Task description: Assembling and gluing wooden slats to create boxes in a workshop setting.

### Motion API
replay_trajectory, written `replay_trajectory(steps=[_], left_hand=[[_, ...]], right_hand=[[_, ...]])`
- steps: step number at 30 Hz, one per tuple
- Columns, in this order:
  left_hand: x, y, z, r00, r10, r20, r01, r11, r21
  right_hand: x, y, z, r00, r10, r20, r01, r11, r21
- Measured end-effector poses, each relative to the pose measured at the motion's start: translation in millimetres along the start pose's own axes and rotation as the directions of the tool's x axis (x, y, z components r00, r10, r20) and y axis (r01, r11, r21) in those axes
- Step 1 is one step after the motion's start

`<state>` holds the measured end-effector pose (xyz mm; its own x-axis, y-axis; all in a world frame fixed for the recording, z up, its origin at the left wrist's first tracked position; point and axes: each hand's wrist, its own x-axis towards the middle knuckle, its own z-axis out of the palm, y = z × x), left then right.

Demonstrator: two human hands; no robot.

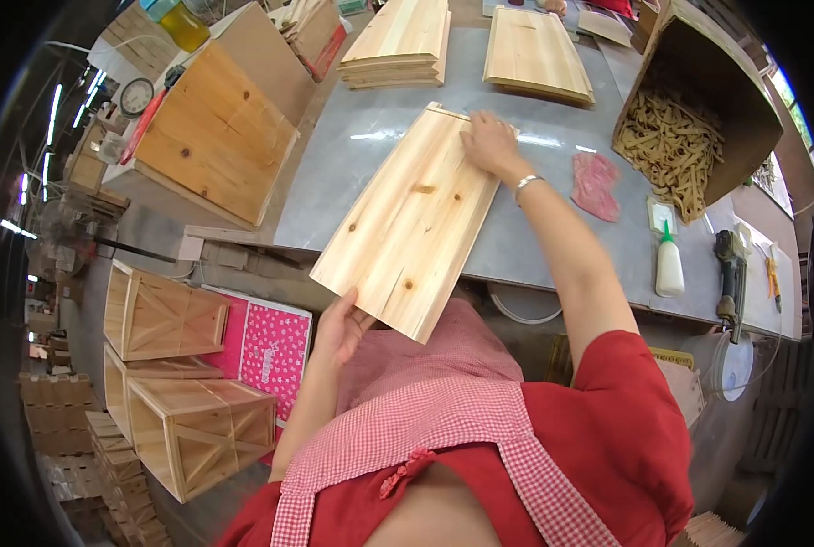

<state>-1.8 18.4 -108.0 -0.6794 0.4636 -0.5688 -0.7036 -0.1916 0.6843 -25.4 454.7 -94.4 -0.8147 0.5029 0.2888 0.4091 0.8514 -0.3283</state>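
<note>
A pale wooden panel (405, 205) with several knots lies aslant, its far part over the grey worktable (334, 164) and its near end jutting past the front edge towards me. My left hand (341, 326) grips the near left corner, thumb on top and fingers partly hidden beneath. Across the far end, my right hand (493, 144) rests with bent fingers on the right edge, near a narrow strip along the panel's end. Whether those fingers wrap beneath the board is hard to see. A crumpled pink cloth (596, 186) lies to the right of the panel.
Behind are a panel stack (396, 46) and more panels (536, 55). To the right stand a carton (753, 118) of tan strips, a white glue bottle (669, 266), a nail gun (728, 269) and pliers (773, 278). Wooden crates (202, 428) sit at lower left.
</note>
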Motion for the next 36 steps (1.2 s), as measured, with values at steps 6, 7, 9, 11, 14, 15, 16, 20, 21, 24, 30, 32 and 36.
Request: replay_trajectory(steps=[6,7,9,11,14,15,16,20,21,24,30,32,36], left_hand=[[-31,3,20,0.996,0.013,-0.092,-0.005,0.996,0.087],[-38,5,19,0.99,0.107,-0.093,-0.099,0.991,0.088],[-58,17,16,0.936,0.329,-0.124,-0.319,0.943,0.094],[-76,50,16,0.881,0.467,-0.076,-0.467,0.884,0.022],[-99,91,0,0.916,0.399,-0.052,-0.402,0.902,-0.156],[-99,100,6,0.856,0.517,-0.022,-0.517,0.855,-0.035],[-98,106,8,0.78,0.626,0.017,-0.625,0.776,0.082],[-88,92,23,0.404,0.859,0.315,-0.784,0.148,0.602],[-90,104,52,0.198,0.682,0.704,-0.703,-0.402,0.587],[-58,100,68,0.046,0.481,0.876,-0.758,-0.555,0.344],[-17,87,45,0.058,0.207,0.977,-0.68,-0.708,0.191],[-5,84,32,0.089,0.129,0.988,-0.691,-0.707,0.155],[-13,73,27,0.322,-0.082,0.943,-0.727,-0.66,0.191]], right_hand=[[28,-50,-8,0.961,0.1,0.256,-0.113,0.993,0.038],[27,-58,-12,0.96,0.099,0.261,-0.112,0.993,0.037],[25,-75,-18,0.999,-0.016,-0.036,0.024,0.967,0.253],[36,-78,-26,0.98,-0.101,-0.173,0.168,0.886,0.432],[21,-99,-91,0.954,-0.182,-0.238,0.288,0.778,0.558],[21,-90,-93,0.955,-0.175,-0.24,0.283,0.784,0.553],[22,-77,-96,0.924,-0.121,-0.363,0.306,0.804,0.51],[-7,-15,-107,0.854,0.139,-0.502,0.223,0.773,0.593],[-27,-1,-111,0.852,0.21,-0.48,0.165,0.761,0.627],[-74,36,-109,0.833,0.281,-0.476,0.059,0.811,0.582],[-142,75,-97,0.854,0.351,-0.384,-0.078,0.817,0.572],[-155,70,-91,0.855,0.327,-0.403,-0.062,0.836,0.545],[-173,81,-59,0.885,0.301,-0.354,-0.062,0.831,0.553]])
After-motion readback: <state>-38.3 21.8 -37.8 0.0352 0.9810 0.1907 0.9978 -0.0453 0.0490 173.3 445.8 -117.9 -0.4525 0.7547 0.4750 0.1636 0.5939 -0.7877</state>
